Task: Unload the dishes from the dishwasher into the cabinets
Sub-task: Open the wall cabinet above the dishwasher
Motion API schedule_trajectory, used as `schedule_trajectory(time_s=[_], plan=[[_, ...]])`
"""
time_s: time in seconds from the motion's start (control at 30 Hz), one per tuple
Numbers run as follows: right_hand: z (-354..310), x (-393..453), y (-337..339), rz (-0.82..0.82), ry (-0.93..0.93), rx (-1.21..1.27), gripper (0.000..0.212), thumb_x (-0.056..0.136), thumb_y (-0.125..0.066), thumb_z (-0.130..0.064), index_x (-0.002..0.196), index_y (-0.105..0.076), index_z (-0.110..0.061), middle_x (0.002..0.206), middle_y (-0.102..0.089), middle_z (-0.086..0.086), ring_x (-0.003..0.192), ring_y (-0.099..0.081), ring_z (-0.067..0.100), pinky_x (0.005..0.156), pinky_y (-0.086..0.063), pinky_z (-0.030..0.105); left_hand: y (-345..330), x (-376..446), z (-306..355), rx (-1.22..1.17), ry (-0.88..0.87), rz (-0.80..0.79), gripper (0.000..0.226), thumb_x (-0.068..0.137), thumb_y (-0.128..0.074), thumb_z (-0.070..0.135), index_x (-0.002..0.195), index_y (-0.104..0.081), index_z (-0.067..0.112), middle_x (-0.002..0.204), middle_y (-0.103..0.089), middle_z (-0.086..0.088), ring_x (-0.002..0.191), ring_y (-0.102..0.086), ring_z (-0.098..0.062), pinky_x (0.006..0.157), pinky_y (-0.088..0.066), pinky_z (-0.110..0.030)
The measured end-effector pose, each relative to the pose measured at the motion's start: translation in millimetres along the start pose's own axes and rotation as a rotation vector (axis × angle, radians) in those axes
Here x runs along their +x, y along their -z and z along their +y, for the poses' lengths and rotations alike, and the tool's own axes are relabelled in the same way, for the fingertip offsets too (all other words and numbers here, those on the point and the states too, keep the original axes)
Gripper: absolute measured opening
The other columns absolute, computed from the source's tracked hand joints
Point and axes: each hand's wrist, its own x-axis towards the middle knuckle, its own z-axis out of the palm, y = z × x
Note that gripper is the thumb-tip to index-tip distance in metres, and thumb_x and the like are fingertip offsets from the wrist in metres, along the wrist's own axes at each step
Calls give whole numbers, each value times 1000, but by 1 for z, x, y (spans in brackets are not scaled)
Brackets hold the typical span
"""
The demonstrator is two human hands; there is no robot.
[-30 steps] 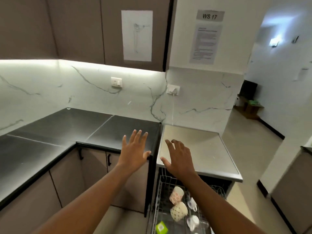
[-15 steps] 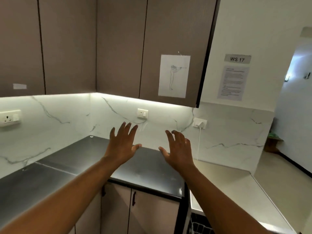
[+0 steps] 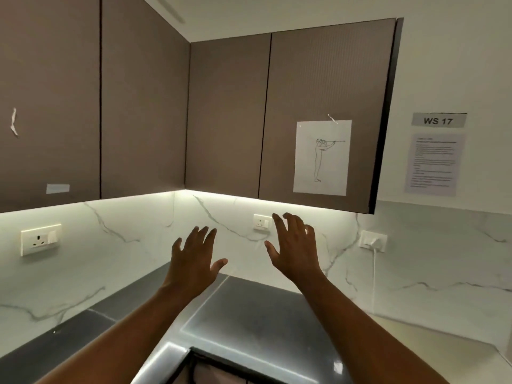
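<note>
hands up, cabinets still shut

both hands empty, fingers spread: left hand (image 3: 194, 256) and right hand (image 3: 295, 249) raised over the dark surface (image 3: 249, 314). the upper cabinets (image 3: 227, 115) sit above and just ahead. i count four doors, all closed. right hand's nearest the door with the drawing (image 3: 321, 157). no dishes or dishwasher in view.

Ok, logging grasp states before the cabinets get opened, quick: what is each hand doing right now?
Left hand: open, fingers spread, holding nothing.
Right hand: open, fingers loosely spread, holding nothing.
</note>
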Motion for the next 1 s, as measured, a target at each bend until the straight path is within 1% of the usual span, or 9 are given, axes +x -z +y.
schedule_trajectory(time_s=[0.1, 0.17, 0.33, 0.5, 0.63, 0.73, 0.87, 0.93, 1.0], plan=[[6, 27, -31, 36, 23, 1, 70, 78, -72, -49, 137, -53, -15, 133, -57, 12, 121, -56, 33, 95, -49, 51, -24, 37, -5, -10, -15, -28, 76, 93, -49, 57, 152, -29, 13, 159, -30, -7, 149, -22, -24, 115, -25, -53], [15, 45, -52, 52, 19, 10, 70, 78, -72, -47, 137, -53, -15, 133, -57, 13, 122, -56, 33, 96, -48, 51, -43, 63, -4, -39, -1, -56, 76, 94, -44, 58, 154, -23, 16, 160, -28, -4, 150, -19, -22, 117, -22, -50], [44, 97, -106, 41, 20, 11, 74, 76, -75, -45, 138, -50, -16, 136, -55, 14, 124, -54, 34, 98, -47, 51, -91, 134, 8, -222, 69, -119, 68, 92, -49, 58, 147, -36, 21, 145, -48, 0, 129, -51, -20, 105, -42, -40], [75, 156, -152, 33, 33, -9, 73, 76, -74, -45, 138, -48, -17, 137, -54, 12, 124, -53, 34, 97, -48, 52, -135, 203, 19, -456, 180, -146, 63, 91, -53, 56, 144, -41, 24, 138, -53, 6, 123, -56, -17, 99, -47, -35], [88, 177, -197, 5, 10, -3, 77, 72, -78, -46, 137, -49, -17, 138, -55, 12, 125, -54, 35, 99, -48, 53, -181, 234, 27, -540, 217, -201, 60, 90, -56, 55, 141, -45, 25, 135, -57, 7, 120, -57, -14, 94, -46, -29], [90, 189, -223, -23, 36, -33, 79, 69, -81, -47, 136, -50, -18, 139, -56, 13, 126, -55, 36, 99, -47, 54, -210, 260, 26, -621, 239, -233, 59, 89, -59, 54, 137, -50, 22, 128, -61, 5, 114, -60, -14, 92, -48, -29], [101, 212, -239, 16, 6, -54, 76, 69, -81, -41, 133, -50, -16, 136, -56, 12, 122, -56, 34, 94, -51, 48, -242, 312, 25, -883, 347, -294, 57, 88, -62, 52, 132, -57, 17, 121, -66, -1, 113, -59, -19, 92, -47, -29], [102, 218, -247, 39, 16, -100, 72, 73, -78, -39, 134, -49, -16, 139, -53, 12, 125, -53, 35, 95, -50, 47, -263, 328, 25, -1099, 427, -361, 57, 87, -63, 53, 129, -58, 15, 120, -66, -4, 113, -60, -22, 91, -51, -33], [109, 221, -256, 24, 42, -133, 69, 77, -74, -38, 137, -48, -16, 145, -47, 14, 132, -48, 36, 100, -48, 49, -274, 346, 32, -1368, 495, -442, 55, 88, -64, 50, 125, -59, 10, 115, -65, -6, 111, -61, -26, 85, -55, -37]])
